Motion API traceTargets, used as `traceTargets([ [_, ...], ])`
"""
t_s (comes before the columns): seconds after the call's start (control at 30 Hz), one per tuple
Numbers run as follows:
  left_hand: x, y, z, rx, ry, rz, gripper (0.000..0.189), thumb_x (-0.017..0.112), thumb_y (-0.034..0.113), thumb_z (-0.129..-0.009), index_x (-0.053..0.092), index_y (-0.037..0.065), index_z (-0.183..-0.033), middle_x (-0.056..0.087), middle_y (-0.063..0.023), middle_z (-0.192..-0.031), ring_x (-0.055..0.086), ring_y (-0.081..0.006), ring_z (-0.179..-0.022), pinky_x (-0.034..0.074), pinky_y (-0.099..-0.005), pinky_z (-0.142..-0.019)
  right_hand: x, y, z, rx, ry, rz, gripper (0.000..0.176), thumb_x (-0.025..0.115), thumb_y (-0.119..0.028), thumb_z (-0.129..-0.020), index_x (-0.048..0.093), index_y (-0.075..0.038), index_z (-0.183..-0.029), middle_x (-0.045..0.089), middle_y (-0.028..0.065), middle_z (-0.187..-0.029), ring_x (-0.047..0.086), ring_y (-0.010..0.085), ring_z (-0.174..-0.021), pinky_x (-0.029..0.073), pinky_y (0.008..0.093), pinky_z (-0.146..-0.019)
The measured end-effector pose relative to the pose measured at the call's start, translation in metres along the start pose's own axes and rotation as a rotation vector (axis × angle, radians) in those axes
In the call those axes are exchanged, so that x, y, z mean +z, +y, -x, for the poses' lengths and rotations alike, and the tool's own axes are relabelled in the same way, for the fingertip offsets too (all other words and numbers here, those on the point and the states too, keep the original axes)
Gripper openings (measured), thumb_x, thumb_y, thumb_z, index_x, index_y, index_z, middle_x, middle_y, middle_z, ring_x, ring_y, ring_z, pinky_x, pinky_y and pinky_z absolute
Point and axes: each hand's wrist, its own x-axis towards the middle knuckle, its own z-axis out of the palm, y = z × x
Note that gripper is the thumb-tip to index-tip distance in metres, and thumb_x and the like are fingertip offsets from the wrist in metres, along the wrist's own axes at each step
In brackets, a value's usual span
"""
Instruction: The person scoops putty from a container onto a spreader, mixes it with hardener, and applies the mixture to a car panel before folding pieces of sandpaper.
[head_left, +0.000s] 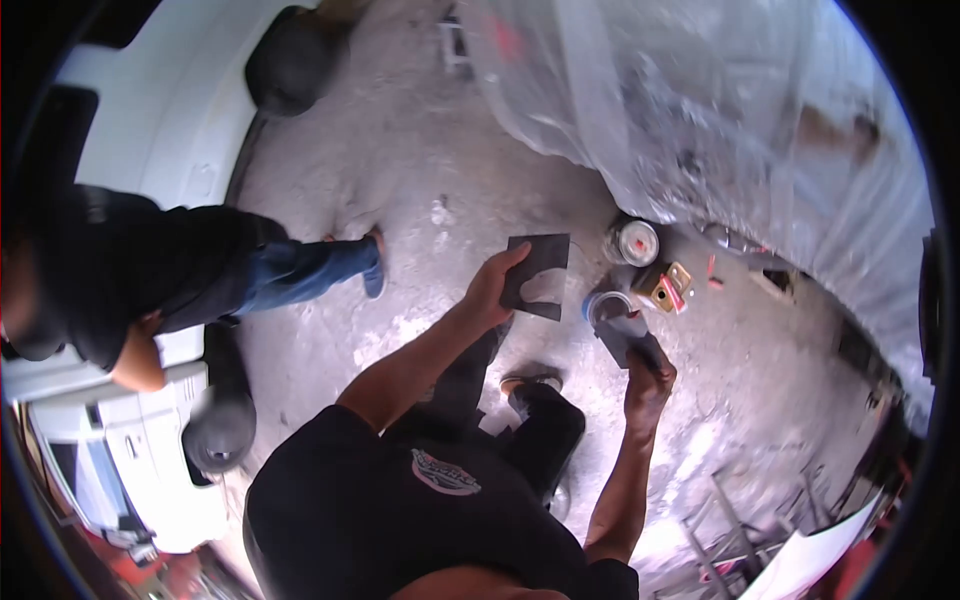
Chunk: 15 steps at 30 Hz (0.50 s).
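Near the middle of the head view, my left hand [490,288] grips the left edge of a dark grey sheet [546,250], thumb on top. The sheet looks like sandpaper and has a rounded notch through which the floor shows. To the right, my right hand [652,380] is closed on a smaller dark folded piece [613,342], also like sandpaper, with a lighter grey patch at its upper edge. In this view that piece overlaps the lower rim of an open round can with a blue side [590,308].
Beyond my right hand stand a round metal can [638,243] and a rectangular tin [655,291]. Plastic sheeting [650,110] drapes at upper right. A person in jeans [300,275] stands at left beside a white vehicle [170,120]. Metal frames [735,525] lie at lower right.
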Motion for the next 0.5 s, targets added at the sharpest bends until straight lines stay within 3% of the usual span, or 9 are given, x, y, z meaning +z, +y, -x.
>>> traceTargets([
  [0.03, 0.022, 0.027, 0.027, 0.037, 0.034, -0.026, 0.042, 0.059, 0.032, -0.107, 0.061, 0.003, -0.137, 0.071, -0.0126, -0.123, 0.071, -0.0292, -0.109, 0.063, -0.0499, -0.089, 0.019, -0.039, 0.004, 0.0, -0.031, 0.007, 0.034, 0.064, 0.001, -0.091, 0.073, 0.004, -0.124, 0.075, 0.0137, -0.111, 0.069, 0.0192, -0.104, 0.052, 0.0325, -0.097],
  [0.1, 0.057, 0.088, 0.078, 0.05, 0.078, -0.061, 0.04, 0.06, 0.029, -0.106, 0.061, 0.001, -0.136, 0.072, -0.0139, -0.12, 0.073, -0.0281, -0.103, 0.065, -0.048, -0.087, 0.066, -0.117, 0.018, -0.33, -0.03, 0.264, 0.028, 0.06, 0.008, -0.094, 0.073, 0.004, -0.118, 0.074, 0.0124, -0.11, 0.067, 0.0198, -0.111, 0.05, 0.0324, -0.102],
  [0.13, 0.063, 0.11, 0.096, 0.057, 0.081, -0.08, 0.04, 0.06, 0.028, -0.106, 0.061, 0.0, -0.136, 0.072, -0.0147, -0.119, 0.074, -0.0277, -0.102, 0.065, -0.047, -0.086, 0.084, -0.148, 0.017, -0.49, -0.112, 0.321, 0.027, 0.06, 0.01, -0.098, 0.074, 0.0, -0.12, 0.072, 0.0145, -0.12, 0.067, 0.0259, -0.118, 0.05, 0.035, -0.105],
  [0.23, 0.065, 0.181, 0.112, 0.156, -0.066, -0.07, 0.041, 0.059, 0.024, -0.107, 0.059, -0.006, -0.135, 0.072, -0.0186, -0.118, 0.075, -0.0289, -0.1, 0.064, -0.0436, -0.09, 0.135, -0.206, -0.015, -0.653, -0.262, 0.497, 0.029, 0.067, 0.005, -0.096, 0.074, -0.002, -0.123, 0.07, 0.0153, -0.127, 0.066, 0.0312, -0.121, 0.051, 0.0385, -0.106],
  [0.3, 0.057, 0.218, 0.114, 0.203, -0.062, -0.082, 0.04, 0.058, 0.023, -0.108, 0.059, -0.007, -0.134, 0.072, -0.0182, -0.117, 0.075, -0.0283, -0.1, 0.064, -0.0422, -0.09, 0.18, -0.245, -0.034, -0.947, -0.371, 0.699, 0.043, 0.072, 0.005, -0.083, 0.077, -0.012, -0.122, 0.067, 0.0139, -0.128, 0.065, 0.0334, -0.122, 0.05, 0.0464, -0.109],
  [0.43, 0.035, 0.305, 0.112, 0.243, -0.007, -0.148, 0.04, 0.059, 0.023, -0.108, 0.06, -0.008, -0.132, 0.072, -0.0179, -0.116, 0.074, -0.0256, -0.097, 0.063, -0.0384, -0.087, 0.279, -0.286, -0.074, -1.146, -0.515, 0.988, 0.041, 0.075, -0.012, -0.078, 0.079, -0.017, -0.119, 0.066, 0.0074, -0.127, 0.062, 0.0335, -0.124, 0.046, 0.0566, -0.111],
  [0.5, 0.024, 0.349, 0.114, 0.264, 0.013, -0.18, 0.043, 0.061, 0.025, -0.107, 0.059, -0.009, -0.133, 0.071, -0.0187, -0.116, 0.074, -0.0244, -0.097, 0.062, -0.0361, -0.085, 0.333, -0.305, -0.099, -1.201, -0.554, 0.993, 0.041, 0.075, -0.013, -0.078, 0.079, -0.017, -0.119, 0.066, 0.0073, -0.126, 0.062, 0.0332, -0.123, 0.047, 0.0549, -0.11],
])
